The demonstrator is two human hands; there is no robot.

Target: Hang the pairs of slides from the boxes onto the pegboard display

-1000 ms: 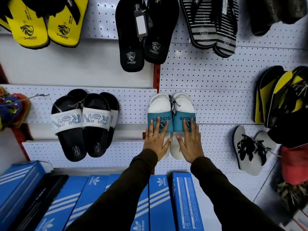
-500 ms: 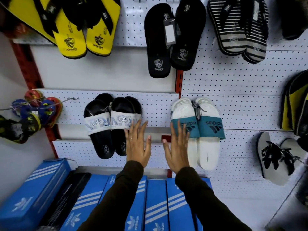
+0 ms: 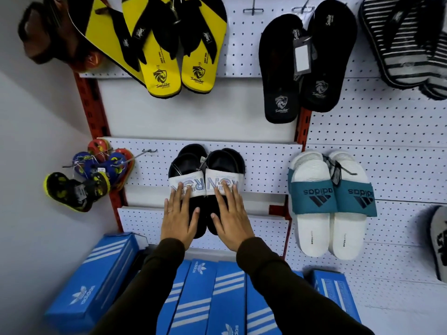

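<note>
A pair of black slides with white straps (image 3: 205, 165) hangs on the white pegboard (image 3: 266, 163) at centre. My left hand (image 3: 177, 217) lies flat on the left slide, fingers spread, fingertips on its strap. My right hand (image 3: 231, 220) lies flat on the right slide the same way. Neither hand grips anything. To the right hangs a pair of white slides with teal adidas straps (image 3: 331, 201). Blue adidas boxes (image 3: 205, 298) stand in a row below my arms.
Yellow flip-flops (image 3: 174, 68), black flip-flops (image 3: 300, 76) and striped ones (image 3: 411, 44) hang above. Small children's sandals (image 3: 89, 180) hang at left on a hook. A grey slide (image 3: 439, 243) shows at the right edge. Red uprights (image 3: 92, 105) divide the panels.
Both hands left the white and teal slides and moved left across the pegboard. They now rest flat on the black slides. The view has shifted left with them.
</note>
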